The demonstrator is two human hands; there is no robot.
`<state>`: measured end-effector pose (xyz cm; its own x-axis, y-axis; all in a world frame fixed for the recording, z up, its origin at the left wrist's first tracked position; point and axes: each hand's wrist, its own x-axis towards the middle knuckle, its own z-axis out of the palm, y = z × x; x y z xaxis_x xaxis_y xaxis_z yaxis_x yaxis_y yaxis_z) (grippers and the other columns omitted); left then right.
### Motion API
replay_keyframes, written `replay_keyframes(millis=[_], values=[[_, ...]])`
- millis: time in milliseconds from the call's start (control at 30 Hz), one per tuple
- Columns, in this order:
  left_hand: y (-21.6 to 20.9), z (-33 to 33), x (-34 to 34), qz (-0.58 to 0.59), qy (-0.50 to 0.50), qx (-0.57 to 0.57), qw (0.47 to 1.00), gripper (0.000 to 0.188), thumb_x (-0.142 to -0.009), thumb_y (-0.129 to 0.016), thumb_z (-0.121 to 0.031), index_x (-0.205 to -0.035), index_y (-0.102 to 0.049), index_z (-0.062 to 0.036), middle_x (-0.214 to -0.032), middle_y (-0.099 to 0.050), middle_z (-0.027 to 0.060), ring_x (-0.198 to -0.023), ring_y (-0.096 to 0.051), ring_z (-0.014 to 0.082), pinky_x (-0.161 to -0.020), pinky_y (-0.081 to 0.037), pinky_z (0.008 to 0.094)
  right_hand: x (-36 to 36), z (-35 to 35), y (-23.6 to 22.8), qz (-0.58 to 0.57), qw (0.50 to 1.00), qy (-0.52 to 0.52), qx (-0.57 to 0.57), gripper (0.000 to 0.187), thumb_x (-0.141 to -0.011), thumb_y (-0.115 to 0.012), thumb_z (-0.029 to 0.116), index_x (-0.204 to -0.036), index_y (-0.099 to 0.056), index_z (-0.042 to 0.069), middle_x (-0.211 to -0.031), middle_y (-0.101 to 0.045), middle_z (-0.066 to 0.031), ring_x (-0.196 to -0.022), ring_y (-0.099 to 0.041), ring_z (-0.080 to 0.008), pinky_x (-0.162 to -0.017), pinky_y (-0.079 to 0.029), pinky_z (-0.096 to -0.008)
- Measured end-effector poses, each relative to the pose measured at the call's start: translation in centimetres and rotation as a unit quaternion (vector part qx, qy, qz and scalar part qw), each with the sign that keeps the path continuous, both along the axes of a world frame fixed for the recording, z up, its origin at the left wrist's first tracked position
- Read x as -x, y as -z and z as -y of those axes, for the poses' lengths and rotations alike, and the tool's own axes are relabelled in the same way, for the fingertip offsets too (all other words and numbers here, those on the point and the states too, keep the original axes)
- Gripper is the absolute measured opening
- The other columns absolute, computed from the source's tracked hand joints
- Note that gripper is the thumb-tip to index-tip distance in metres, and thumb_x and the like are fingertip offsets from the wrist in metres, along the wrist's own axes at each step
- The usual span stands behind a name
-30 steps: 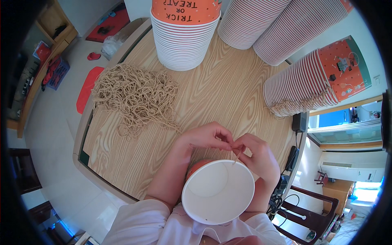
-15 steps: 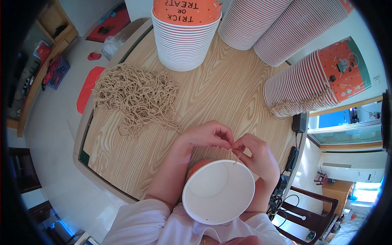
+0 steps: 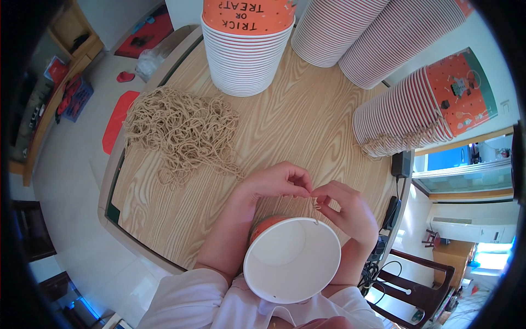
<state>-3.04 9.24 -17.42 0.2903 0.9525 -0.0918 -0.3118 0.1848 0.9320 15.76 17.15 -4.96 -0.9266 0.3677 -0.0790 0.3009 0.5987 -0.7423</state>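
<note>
A white-lined paper bucket (image 3: 290,260) with an orange outside leans tilted against my body, its mouth facing up toward me. Beyond its rim, my left hand (image 3: 280,180) and my right hand (image 3: 346,207) meet fingertip to fingertip, both pinched closed. Between them is a short tan cord (image 3: 316,207), which runs down to the bucket's rim; its far end is hidden by my fingers. Further left on the table lies a loose tangled heap of the same tan cord (image 3: 183,131).
Upside-down nested buckets (image 3: 246,60) stand at the far edge, with tall white stacks (image 3: 342,27) beside them. Another stack (image 3: 402,109) lies at the right, cords draped along it. A black power adapter (image 3: 401,164) and power strip (image 3: 392,213) sit at the wooden table's (image 3: 307,126) right edge.
My right hand has shifted slightly and its fingers have straightened a little. The cord hanging below the fingertips now shows a small loop. The bucket has dipped very slightly toward me.
</note>
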Motion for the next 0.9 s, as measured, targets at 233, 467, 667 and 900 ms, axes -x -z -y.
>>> replay_keyframes(millis=[233,467,667,900], values=[[0.4,-0.2,-0.2,-0.053,-0.01,-0.007,0.999,0.011,-0.086,-0.069,-0.006,-0.095,-0.067,-0.0014,-0.086,-0.067,0.0004,-0.08,-0.06,0.006,-0.072,-0.049,0.0231,0.3,0.1,0.5,0.003,0.999,-0.024,-0.027,0.015,-0.076,-0.07,0.0,-0.089,-0.067,0.006,-0.08,-0.062,-0.0091,-0.074,-0.062,-0.0294,-0.065,-0.05,-0.0371],[0.6,-0.4,-0.5,-0.079,-0.017,0.002,0.997,0.008,-0.085,-0.068,-0.006,-0.092,-0.067,-0.0014,-0.085,-0.067,0.0002,-0.079,-0.059,0.0058,-0.073,-0.049,0.0235,0.0,0.0,0.1,-0.019,0.997,-0.074,0.007,0.016,-0.075,-0.071,0.001,-0.09,-0.068,0.007,-0.081,-0.062,-0.0091,-0.074,-0.063,-0.0283,-0.064,-0.05,-0.0366],[0.1,-0.3,-0.5,-0.022,-0.036,-0.046,0.998,0.008,-0.087,-0.068,-0.006,-0.093,-0.066,-0.0021,-0.083,-0.065,-0.0011,-0.074,-0.056,0.0047,-0.066,-0.046,0.022,0.1,-0.1,0.5,0.002,0.999,-0.044,0.009,0.024,-0.075,-0.072,0.001,-0.097,-0.068,0.009,-0.083,-0.061,-0.01,-0.072,-0.063,-0.0271,-0.063,-0.051,-0.0343],[-0.4,-0.4,-0.6,0.01,-0.059,-0.011,0.998,0.01,-0.089,-0.068,-0.011,-0.094,-0.064,-0.0041,-0.079,-0.061,-0.0024,-0.068,-0.053,0.0036,-0.058,-0.041,0.0204,0.3,-0.1,0.4,-0.007,0.999,-0.04,-0.006,0.021,-0.076,-0.071,0.001,-0.095,-0.067,0.008,-0.084,-0.061,-0.0104,-0.074,-0.064,-0.0285,-0.064,-0.051,-0.0357]])
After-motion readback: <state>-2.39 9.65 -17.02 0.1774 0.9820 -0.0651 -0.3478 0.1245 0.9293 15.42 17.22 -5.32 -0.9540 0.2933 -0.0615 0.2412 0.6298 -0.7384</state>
